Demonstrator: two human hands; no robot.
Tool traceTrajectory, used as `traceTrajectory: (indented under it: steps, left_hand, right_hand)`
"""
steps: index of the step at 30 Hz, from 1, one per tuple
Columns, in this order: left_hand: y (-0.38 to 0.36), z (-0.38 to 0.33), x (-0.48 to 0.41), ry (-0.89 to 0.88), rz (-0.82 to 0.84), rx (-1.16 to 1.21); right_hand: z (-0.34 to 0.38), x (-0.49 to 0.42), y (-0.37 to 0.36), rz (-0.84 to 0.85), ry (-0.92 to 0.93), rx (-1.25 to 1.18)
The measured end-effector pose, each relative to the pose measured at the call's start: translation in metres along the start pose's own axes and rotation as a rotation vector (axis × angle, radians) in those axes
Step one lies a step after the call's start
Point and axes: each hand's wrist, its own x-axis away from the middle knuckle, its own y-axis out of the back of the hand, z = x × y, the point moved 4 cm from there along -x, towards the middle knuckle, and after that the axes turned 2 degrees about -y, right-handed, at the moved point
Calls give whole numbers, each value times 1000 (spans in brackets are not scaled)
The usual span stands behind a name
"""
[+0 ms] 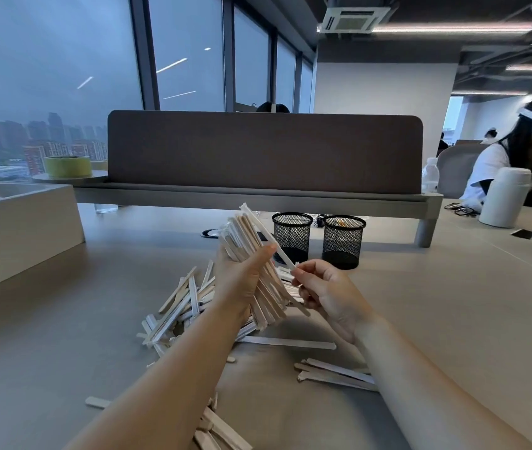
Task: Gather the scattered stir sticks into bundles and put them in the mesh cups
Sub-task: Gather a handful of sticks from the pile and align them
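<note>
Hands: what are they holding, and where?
Left hand grips the bundle of sticks around its middle; right hand pinches one stick by its lower end.

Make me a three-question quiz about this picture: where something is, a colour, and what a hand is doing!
1. Where do the mesh cups stand?
A. on the table, beyond the hands
B. on the floor
C. on a chair

2. What colour are they?
A. white
B. black
C. green

3. What does the left hand do?
A. lies flat
B. lifts a cup
C. grips a bundle of stir sticks

Answers:
1 A: both stand upright on the table past the hands.
2 B: their mesh is black.
3 C: its fingers curl round the bundle, while the right hand pinches a single stick.
</note>
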Motion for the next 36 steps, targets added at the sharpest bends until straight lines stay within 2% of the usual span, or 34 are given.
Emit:
traceTrajectory:
  steps: [9,13,24,36]
  left_hand:
    - [13,-2,-5,6,-114,30]
    - [18,1,-8,17,-142,35]
    - [8,9,-7,4,-89,-71]
    - [1,5,-1,-79,-29,-156]
  right_hand:
    - [-2,2,5,29,-81,9]
    - [-3,3,7,32,-59,66]
    - [0,2,5,-37,111,102]
    - [-6,-3,-5,-17,97,138]
